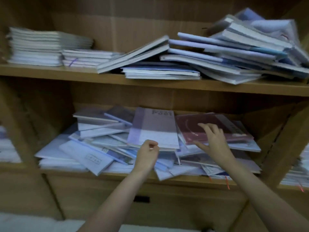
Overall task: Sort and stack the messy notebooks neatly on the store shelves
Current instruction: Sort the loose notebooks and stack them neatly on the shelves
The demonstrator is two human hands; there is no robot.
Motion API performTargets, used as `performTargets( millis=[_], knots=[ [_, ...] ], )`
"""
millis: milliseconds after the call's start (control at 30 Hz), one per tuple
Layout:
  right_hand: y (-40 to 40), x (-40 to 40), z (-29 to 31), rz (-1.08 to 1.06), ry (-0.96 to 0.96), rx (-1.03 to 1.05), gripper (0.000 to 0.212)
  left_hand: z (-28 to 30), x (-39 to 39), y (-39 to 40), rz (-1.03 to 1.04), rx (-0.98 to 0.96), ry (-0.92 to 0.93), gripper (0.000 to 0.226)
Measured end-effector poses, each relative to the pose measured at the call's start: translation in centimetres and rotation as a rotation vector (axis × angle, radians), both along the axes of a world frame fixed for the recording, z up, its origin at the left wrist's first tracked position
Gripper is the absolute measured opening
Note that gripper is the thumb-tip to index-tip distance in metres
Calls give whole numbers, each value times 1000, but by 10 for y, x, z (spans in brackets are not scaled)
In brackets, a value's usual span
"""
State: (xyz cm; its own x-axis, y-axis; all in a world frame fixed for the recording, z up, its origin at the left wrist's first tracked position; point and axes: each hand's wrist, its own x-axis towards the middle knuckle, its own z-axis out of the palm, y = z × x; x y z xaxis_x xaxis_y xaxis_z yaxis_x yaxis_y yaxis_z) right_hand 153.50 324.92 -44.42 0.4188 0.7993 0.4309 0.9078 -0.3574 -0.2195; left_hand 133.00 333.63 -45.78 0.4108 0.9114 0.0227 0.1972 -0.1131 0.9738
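The wooden store shelf carries the messy pale notebooks, spread beneath our hands. Our right hand rests spread on the dark red plastic-wrapped notebook; our left hand, curled, seems empty. We should lift top books first.

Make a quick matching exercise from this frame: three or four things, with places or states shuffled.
Things:
1. maroon notebook
2. neat white stack
3. left hand
4. checked lilac notebook

States:
A. top shelf, far left
B. under the right hand
C. fingers curled, at the pile's front edge
D. lower shelf, middle, on top of the pile

Pairs: 1-B, 2-A, 3-C, 4-D
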Motion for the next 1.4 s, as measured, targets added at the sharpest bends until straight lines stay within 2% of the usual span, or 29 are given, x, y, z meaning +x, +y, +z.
performTargets(
  millis=[67, 167, 300, 333, 400, 467, 567, 600, 667, 733, 800, 900, 933, 1000, 1067, 1167, 1233, 1300, 1400],
  knots=[
    [31, -24, 4, 94, -15, 0, 67, -5, -31, 26, 76, 145, 125, 18],
    [75, -65, 10, 214, -13, -65, 70, -10, -69, 64, 164, 236, 216, 22],
    [131, -107, 12, 408, 118, -247, 83, -10, -99, 116, 190, 393, 281, 27],
    [144, -116, 10, 454, 96, -337, 88, -9, -105, 128, 196, 476, 327, 29],
    [166, -131, 0, 498, -72, -517, 90, -9, -111, 151, 184, 650, 474, 37],
    [174, -137, -8, 472, -234, -587, 75, -10, -110, 167, 160, 721, 556, 45],
    [168, -125, -3, 483, -241, -512, 54, -1, -96, 180, 218, 717, 696, 52],
    [164, -120, 3, 496, -193, -495, 51, 6, -89, 183, 227, 661, 759, 52],
    [161, -111, 15, 522, -127, -469, 48, 20, -69, 196, 241, 396, 786, 50],
    [163, -108, 19, 553, -97, -455, 47, 29, -50, 213, 330, 174, 675, 45],
    [166, -105, 16, 561, -45, -447, 50, 31, -36, 226, 418, 57, 534, 40],
    [164, -97, 14, 545, 37, -402, 56, 32, -29, 234, 392, -110, 201, 40],
    [163, -94, 13, 547, 59, -395, 57, 31, -26, 235, 379, -134, 105, 37],
    [159, -90, 10, 555, 77, -399, 58, 35, -26, 231, 356, -174, 97, 34],
    [158, -90, 6, 528, 59, -418, 60, 38, -30, 227, 417, -182, 78, 34],
    [162, -97, -1, 450, -28, -422, 61, 30, -60, 216, 552, -93, -179, 24],
    [165, -104, -5, 421, -69, -427, 63, 17, -85, 197, 532, -111, -395, 14],
    [166, -110, -8, 403, -85, -469, 68, 10, -111, 176, 533, -147, -588, 15],
    [164, -115, -5, 344, 3, -546, 81, 11, -158, 156, 620, -163, -715, 7]
  ],
)
